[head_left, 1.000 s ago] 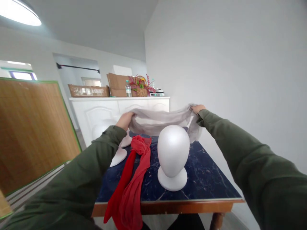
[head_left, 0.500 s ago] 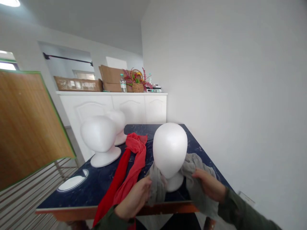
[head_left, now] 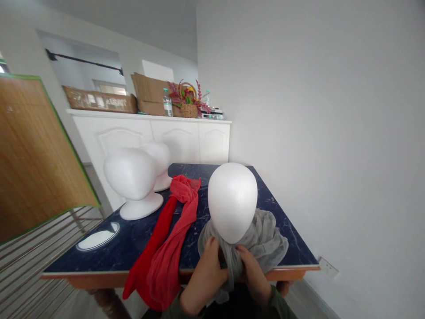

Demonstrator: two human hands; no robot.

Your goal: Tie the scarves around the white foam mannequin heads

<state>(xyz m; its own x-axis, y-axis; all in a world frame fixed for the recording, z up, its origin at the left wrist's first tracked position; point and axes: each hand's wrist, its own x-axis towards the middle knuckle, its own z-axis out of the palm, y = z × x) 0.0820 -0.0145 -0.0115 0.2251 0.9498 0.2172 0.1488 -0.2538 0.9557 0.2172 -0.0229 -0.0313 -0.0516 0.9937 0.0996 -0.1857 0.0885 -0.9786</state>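
A white foam mannequin head [head_left: 232,201] stands near the front edge of the dark blue marble table [head_left: 139,235]. A grey scarf [head_left: 265,237] is wrapped round its neck, and its ends are gathered in front. My left hand [head_left: 207,274] and my right hand [head_left: 254,274] are both closed on the gathered scarf ends just under the head, close together. A red scarf [head_left: 169,248] lies to the left of them and hangs over the table's front edge.
Two more white foam heads [head_left: 133,179] stand at the table's left rear. A white cabinet [head_left: 149,137] behind carries cardboard boxes, a water bottle and a flower basket [head_left: 187,104]. A bamboo screen [head_left: 29,155] stands at left; a white wall runs along the right.
The grey scarf went from held stretched behind the head to wrapped round its neck. My hands came from either side of the head together at the front, gathering the ends.
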